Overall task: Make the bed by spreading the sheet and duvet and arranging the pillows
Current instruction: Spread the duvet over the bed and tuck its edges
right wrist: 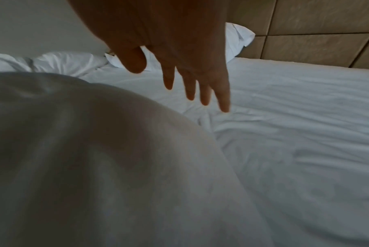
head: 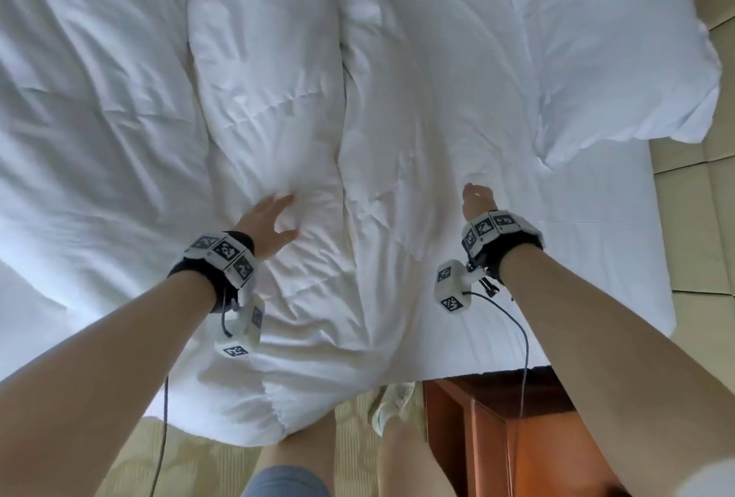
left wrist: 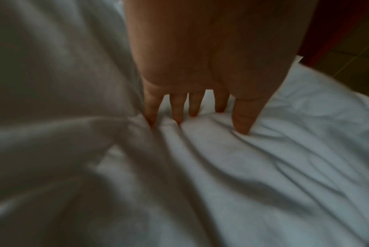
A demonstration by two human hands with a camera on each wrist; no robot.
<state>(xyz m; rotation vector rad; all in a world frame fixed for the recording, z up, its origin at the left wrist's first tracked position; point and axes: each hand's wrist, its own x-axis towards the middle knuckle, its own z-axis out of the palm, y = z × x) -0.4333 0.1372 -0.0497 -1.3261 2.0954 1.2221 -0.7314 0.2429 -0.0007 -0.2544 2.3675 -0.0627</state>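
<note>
Duvet [head: 270, 106] lies bunched in thick ridges across the middle of the bed, its near end hanging off the edge toward the person's legs, while the sheet [head: 604, 258] shows flat and bare on the right. A pillow [head: 620, 51] sits at the far right, by the padded headboard [right wrist: 318, 25].

The left hand [head: 270, 220] rests on the duvet with fingers [left wrist: 177, 107] straight and spread, tips pressing into the folds. The right hand [head: 479, 200] reaches over the duvet's right edge; the wrist view shows its fingers [right wrist: 206, 93] straight and loose, holding nothing, just above the sheet.

The step in hand looks like spreading the duvet toward the bare right side. To do it well, both hands probably need a real hold on the edge rather than flat palms, since pushing a thick duvet only shifts the ridges. Lifting and pulling it toward the headboard side, then smoothing from the middle outward, should flatten it without dragging the sheet underneath.
</note>
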